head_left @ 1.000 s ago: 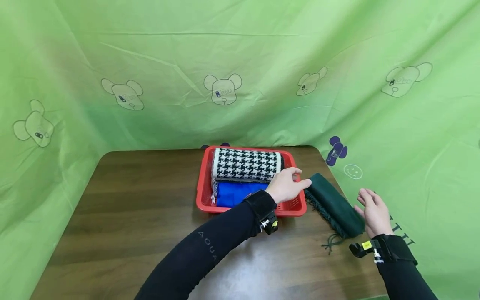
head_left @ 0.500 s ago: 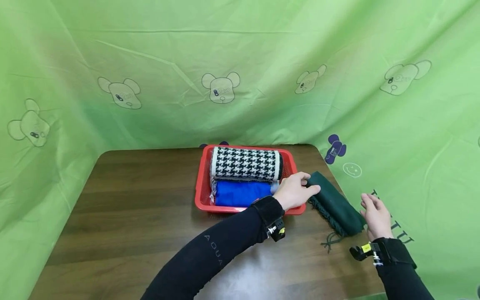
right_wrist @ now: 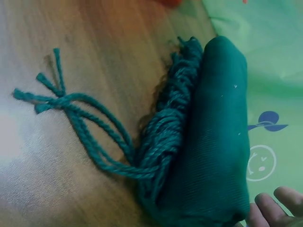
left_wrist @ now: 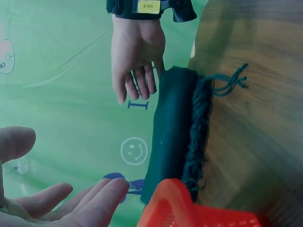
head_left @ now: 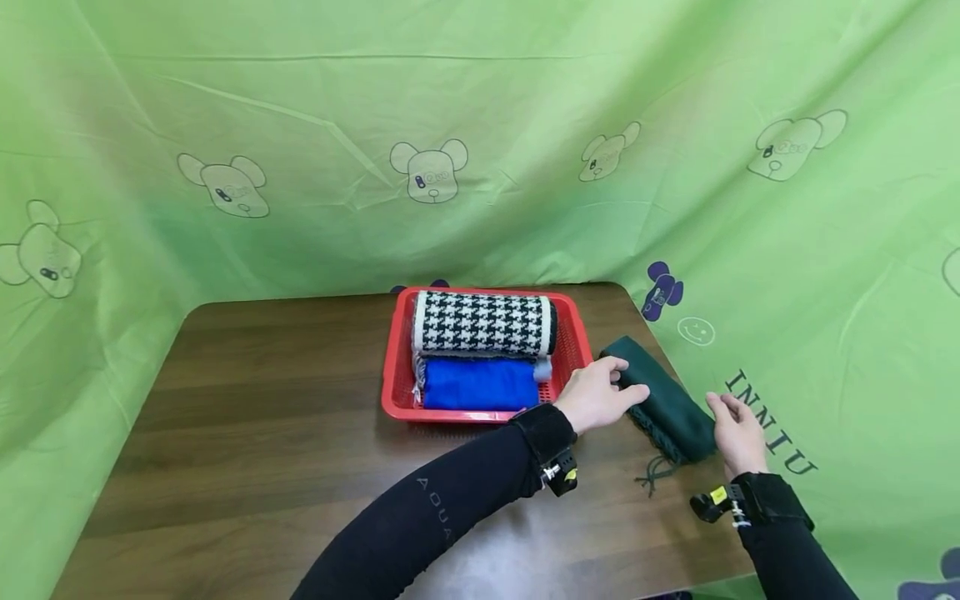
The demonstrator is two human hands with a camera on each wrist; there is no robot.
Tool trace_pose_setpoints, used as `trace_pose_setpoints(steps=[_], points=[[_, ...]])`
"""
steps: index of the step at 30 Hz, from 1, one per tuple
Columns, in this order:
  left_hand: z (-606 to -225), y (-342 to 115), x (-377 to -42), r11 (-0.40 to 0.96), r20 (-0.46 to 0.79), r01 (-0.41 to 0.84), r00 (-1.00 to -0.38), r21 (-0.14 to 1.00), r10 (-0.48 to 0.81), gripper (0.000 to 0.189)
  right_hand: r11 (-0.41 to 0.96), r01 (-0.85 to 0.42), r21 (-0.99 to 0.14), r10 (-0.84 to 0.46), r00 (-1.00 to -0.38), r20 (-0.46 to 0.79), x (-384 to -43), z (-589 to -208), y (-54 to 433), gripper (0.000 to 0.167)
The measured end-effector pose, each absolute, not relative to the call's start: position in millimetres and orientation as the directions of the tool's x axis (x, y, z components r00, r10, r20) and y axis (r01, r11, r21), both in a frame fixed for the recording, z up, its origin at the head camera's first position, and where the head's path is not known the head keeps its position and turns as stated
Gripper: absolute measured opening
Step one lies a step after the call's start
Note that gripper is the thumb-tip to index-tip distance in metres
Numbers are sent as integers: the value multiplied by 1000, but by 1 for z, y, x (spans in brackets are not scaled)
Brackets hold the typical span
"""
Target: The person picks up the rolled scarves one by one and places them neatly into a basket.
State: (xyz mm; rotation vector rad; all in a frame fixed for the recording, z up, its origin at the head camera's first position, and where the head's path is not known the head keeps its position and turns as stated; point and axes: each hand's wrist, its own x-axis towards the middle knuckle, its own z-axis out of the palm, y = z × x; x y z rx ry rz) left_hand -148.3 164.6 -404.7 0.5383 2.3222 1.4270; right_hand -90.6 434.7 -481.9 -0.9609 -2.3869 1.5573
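A rolled dark green scarf (head_left: 667,408) with twisted fringe lies on the table to the right of a red basket (head_left: 393,392). My left hand (head_left: 600,393) is by the scarf's far end, thumb and fingers spread; the left wrist view shows the fingers (left_wrist: 102,201) apart from the cloth. Close to the near end is my right hand (head_left: 738,433), its fingers (right_wrist: 270,210) loosely extended beside the roll. Whether the right fingers touch the cloth, I cannot tell. Inside the basket sit a black-and-white houndstooth scarf roll (head_left: 483,323) and a blue folded cloth (head_left: 480,383).
The brown wooden table (head_left: 262,433) stands against a green curtain (head_left: 300,100) printed with bear heads, which hangs behind it and along the right side. A knotted tassel (right_wrist: 61,101) of the green scarf trails out onto the wood.
My left hand has moved right, from over the basket's rim to the green scarf's far end. The right hand has drawn slightly closer to the near end. The view has shifted a little.
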Motion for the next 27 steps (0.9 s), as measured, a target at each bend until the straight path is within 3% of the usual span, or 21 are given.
trace_pose_setpoints(steps=[12, 27], points=[[-408, 175, -149, 450, -139, 111, -862, 886, 487, 55, 289, 440, -850, 583, -785, -209, -89, -496, 438, 77], [-407, 194, -170, 491, -187, 73, -868, 868, 460, 59, 155, 421, -894, 640, -732, -234, -93, -507, 438, 75]])
